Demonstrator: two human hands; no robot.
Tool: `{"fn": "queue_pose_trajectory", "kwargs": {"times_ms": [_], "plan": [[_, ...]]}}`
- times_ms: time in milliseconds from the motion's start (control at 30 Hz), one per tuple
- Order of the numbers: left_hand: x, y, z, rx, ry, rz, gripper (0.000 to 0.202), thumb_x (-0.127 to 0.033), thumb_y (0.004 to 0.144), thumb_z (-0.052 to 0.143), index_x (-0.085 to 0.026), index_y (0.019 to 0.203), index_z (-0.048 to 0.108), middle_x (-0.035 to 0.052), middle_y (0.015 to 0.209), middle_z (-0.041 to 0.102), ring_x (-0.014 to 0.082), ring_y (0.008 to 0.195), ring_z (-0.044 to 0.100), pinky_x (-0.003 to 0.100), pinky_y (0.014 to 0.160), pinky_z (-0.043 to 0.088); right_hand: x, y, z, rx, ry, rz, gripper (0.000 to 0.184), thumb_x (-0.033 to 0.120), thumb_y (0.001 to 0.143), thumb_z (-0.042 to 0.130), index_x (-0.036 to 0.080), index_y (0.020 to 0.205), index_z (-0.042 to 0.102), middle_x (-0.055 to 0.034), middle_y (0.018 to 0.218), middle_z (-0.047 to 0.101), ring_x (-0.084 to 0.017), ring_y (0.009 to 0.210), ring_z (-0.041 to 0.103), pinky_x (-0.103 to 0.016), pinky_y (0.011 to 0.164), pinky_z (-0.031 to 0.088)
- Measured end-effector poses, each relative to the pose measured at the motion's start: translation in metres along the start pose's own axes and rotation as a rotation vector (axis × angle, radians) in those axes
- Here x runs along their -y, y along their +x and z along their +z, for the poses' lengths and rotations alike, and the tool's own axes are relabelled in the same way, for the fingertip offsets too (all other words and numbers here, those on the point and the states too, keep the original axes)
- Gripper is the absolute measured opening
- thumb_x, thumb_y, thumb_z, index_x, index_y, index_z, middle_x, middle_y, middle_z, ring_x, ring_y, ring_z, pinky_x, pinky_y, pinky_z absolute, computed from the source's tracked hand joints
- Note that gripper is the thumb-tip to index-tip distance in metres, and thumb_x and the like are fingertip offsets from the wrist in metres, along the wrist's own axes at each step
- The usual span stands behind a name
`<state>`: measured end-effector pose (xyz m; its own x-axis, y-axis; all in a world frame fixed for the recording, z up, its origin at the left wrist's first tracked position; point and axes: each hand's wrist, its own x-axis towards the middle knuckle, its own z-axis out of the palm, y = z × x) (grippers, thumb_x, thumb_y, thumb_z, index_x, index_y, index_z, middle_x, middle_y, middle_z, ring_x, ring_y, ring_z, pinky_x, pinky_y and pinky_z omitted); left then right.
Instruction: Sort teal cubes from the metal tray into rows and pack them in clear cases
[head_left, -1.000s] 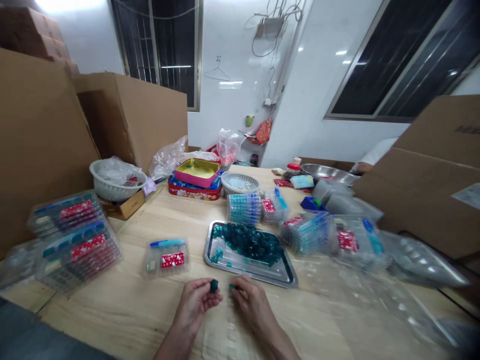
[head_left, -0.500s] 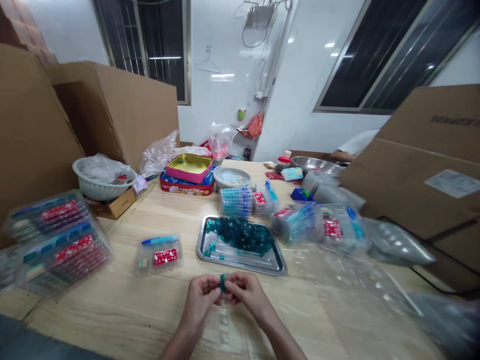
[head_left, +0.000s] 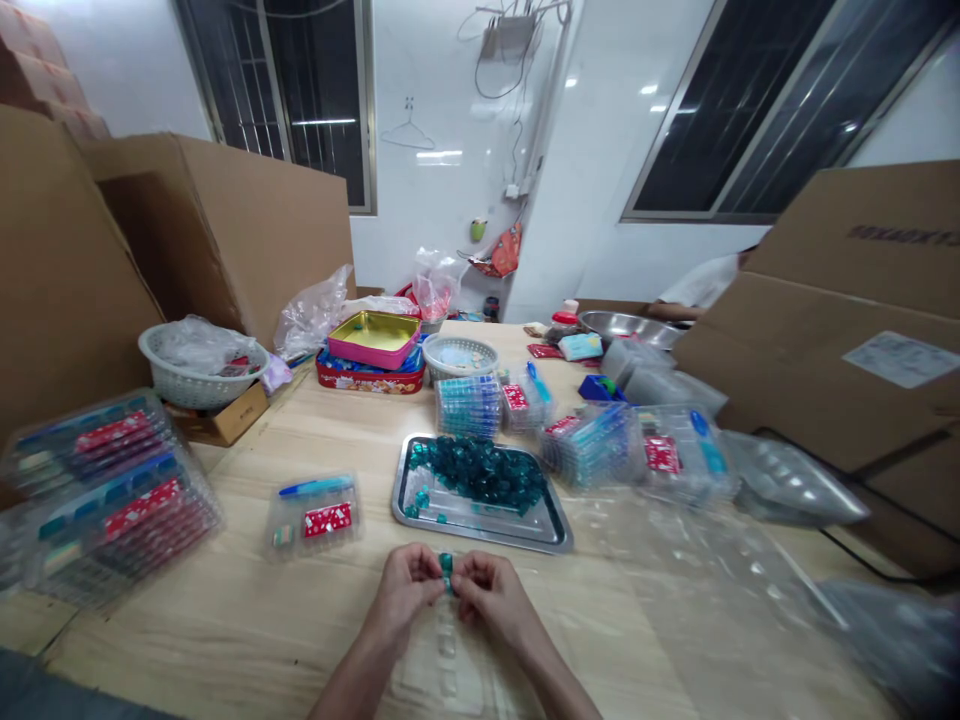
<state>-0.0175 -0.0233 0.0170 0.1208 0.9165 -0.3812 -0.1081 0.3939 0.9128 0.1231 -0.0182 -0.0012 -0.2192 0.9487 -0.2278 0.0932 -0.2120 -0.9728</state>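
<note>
Right in front of me lies a clear plastic blister tray (head_left: pixel 448 645) with a column of small compartments. A shiny teal piece (head_left: pixel 446 562) shows at the column's upper end, just above my fingertips. Between the fingertips is a second small teal piece (head_left: pixel 448 584), partly covered. My left hand (head_left: pixel 409 590) pinches it from the left, and my right hand (head_left: pixel 487 590) from the right, both with curled fingers. Beyond the hands stands a metal tray (head_left: pixel 480 535) with a heap of teal translucent pieces (head_left: pixel 487 472), a few lying loose at its left.
A filled blister pack (head_left: pixel 315 515) with a blue pen lies left of the metal tray. Stacked packs (head_left: pixel 124 510) stand further left, and more packs (head_left: pixel 592 445) at right. Baskets (head_left: pixel 206 375), tins (head_left: pixel 371 345) and cardboard boxes (head_left: pixel 847 360) surround the table. Plastic film (head_left: pixel 697 590) covers the right side.
A teal piece now shows uncovered above my fingertips, at the column's upper end. My hands have shifted very slightly, with a second teal piece visible between the fingers. The view has tilted a little.
</note>
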Motion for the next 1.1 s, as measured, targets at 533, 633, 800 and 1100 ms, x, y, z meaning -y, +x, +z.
{"fn": "queue_pose_trajectory", "kwargs": {"times_ms": [533,633,800,1100], "plan": [[0.049,0.028,-0.004,-0.132,0.618,0.271,0.015,-0.008,0.064,0.048,-0.011,0.066,0.062,0.0028,0.076,0.057,0.0013,0.067,0.041,0.013,0.066,0.026,0.032,0.053,0.001,-0.165,-0.814,-0.377,0.018,0.015,0.074,0.046,0.015,0.077,0.064,-0.0045,0.074,0.063,-0.016,0.07,0.057,-0.023,0.065,0.038],[0.068,0.043,-0.013,-0.116,0.58,0.338,0.012,-0.016,0.066,0.053,-0.012,0.067,0.064,0.0033,0.074,0.057,0.0009,0.064,0.04,0.013,0.064,0.027,0.056,0.1,0.015,-0.153,-1.017,-0.416,0.03,0.01,0.075,0.046,0.015,0.101,0.06,-0.0081,0.098,0.061,-0.017,0.089,0.057,-0.023,0.077,0.039],[0.075,0.054,-0.019,-0.044,0.515,0.326,0.013,-0.025,0.064,0.06,-0.013,0.065,0.064,0.0031,0.071,0.057,-0.0003,0.058,0.038,0.013,0.06,0.028,0.072,0.158,0.038,-0.146,-1.21,-0.318,0.033,0.004,0.074,0.046,0.009,0.104,0.058,-0.0194,0.109,0.055,-0.025,0.089,0.059,-0.03,0.072,0.041],[0.01,0.015,-0.006,-0.248,0.071,0.145,0.036,-0.046,0.062,0.061,-0.011,0.066,0.056,-0.0004,0.059,0.053,0.0004,0.053,0.043,0.011,0.052,0.031,0.063,0.129,0.025,-0.135,-1.079,-0.391,0.024,0.012,0.073,0.05,0.012,0.094,0.062,-0.0104,0.093,0.062,-0.019,0.087,0.058,-0.025,0.078,0.04]]}}
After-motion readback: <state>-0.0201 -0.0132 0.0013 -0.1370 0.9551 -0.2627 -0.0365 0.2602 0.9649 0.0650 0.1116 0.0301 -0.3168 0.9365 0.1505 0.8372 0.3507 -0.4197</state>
